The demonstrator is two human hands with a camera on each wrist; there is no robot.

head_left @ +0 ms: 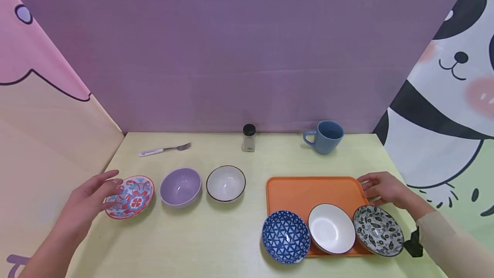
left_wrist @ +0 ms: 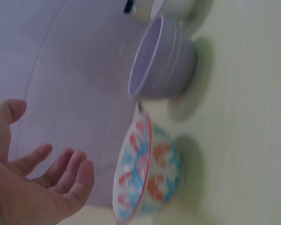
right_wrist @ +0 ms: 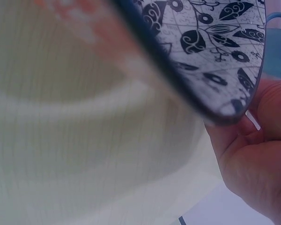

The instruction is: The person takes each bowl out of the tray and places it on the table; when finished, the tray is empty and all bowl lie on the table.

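Note:
My left hand (head_left: 90,198), fingers spread and relaxed, hovers over the left side of a red and blue patterned bowl (head_left: 136,200). In the left wrist view a gap separates the fingers from this bowl (left_wrist: 135,171). My right hand (head_left: 386,188) is at the right edge of an orange tray (head_left: 308,192), fingers loosely bent, just behind a black-and-white leaf-patterned bowl (head_left: 379,231). That bowl (right_wrist: 215,51) hides part of the fingers in the right wrist view. A white bowl (head_left: 332,228) and a blue triangle-patterned bowl (head_left: 286,237) sit along the tray's near side.
A purple bowl (head_left: 181,188) and a dark-rimmed white bowl (head_left: 226,184) stand between the patterned bowl and the tray. Toward the back are a fork (head_left: 166,149), a black-capped glass jar (head_left: 248,138) and a blue mug (head_left: 327,137). Printed cloth walls enclose the table.

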